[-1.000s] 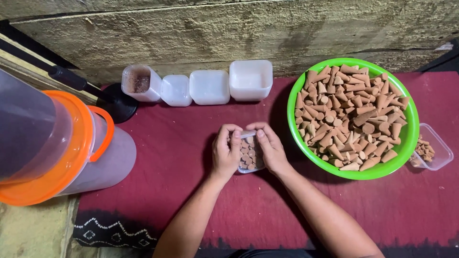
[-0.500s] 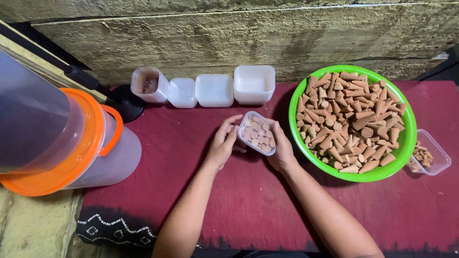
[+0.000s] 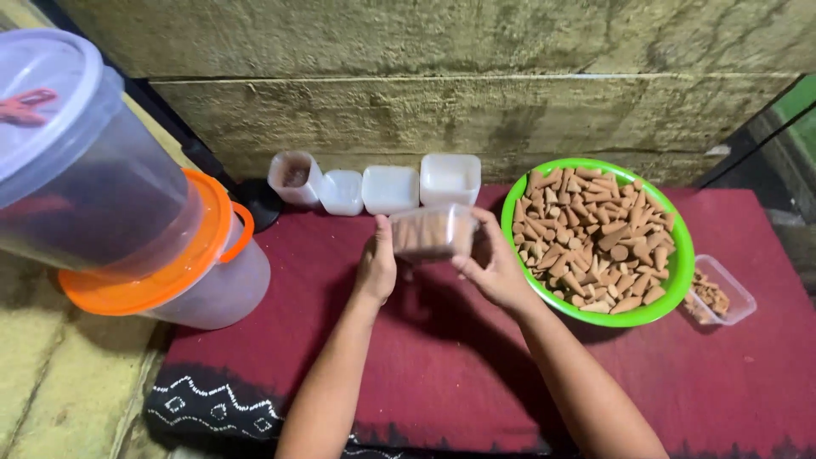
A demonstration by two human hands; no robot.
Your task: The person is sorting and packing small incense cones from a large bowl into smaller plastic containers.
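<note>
Both hands grip one small clear box (image 3: 432, 231) of brown cones above the red cloth (image 3: 476, 374): left hand (image 3: 376, 268) and right hand (image 3: 493, 268) clasp its ends, seemingly lidded, beside the green bowl (image 3: 678, 280).

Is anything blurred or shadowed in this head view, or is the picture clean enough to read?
Head view: the small clear box held between the left hand and right hand is motion-blurred, its contents smeared; the green bowl of brown cones is sharp; soft shadow falls on the red cloth under the hands; the big containers at left bulge from closeness.
</note>
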